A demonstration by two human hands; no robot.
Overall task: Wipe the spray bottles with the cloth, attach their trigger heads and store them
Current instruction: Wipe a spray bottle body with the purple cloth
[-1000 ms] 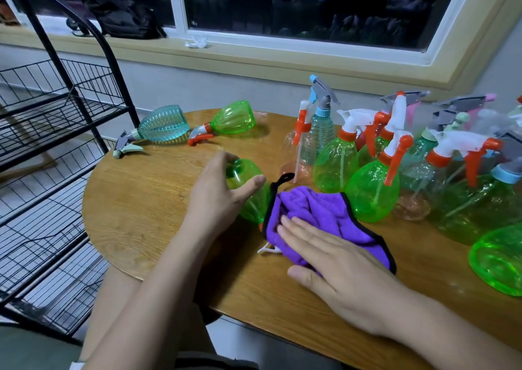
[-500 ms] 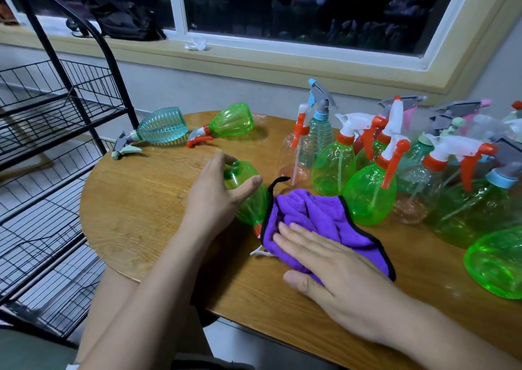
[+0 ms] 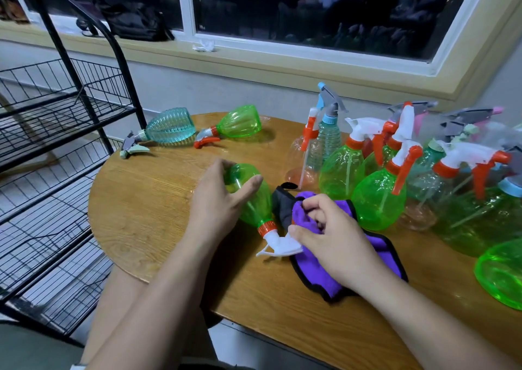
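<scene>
A green spray bottle lies on its side on the round wooden table, its orange collar and white trigger head pointing toward me. My left hand rests over the bottle's body, fingers curled around it. To its right my right hand pinches a bunched fold of the purple cloth, which has a black edge and lies flat beneath the hand.
Two assembled bottles lie at the table's far left, one teal and one green. Several upright bottles crowd the right side. A black wire rack stands at the left. A window sill runs behind.
My right hand went from lying flat on the cloth to gripping a fold of it. The cloth shifted off the bottle, uncovering the white trigger head. My left hand stayed on the bottle.
</scene>
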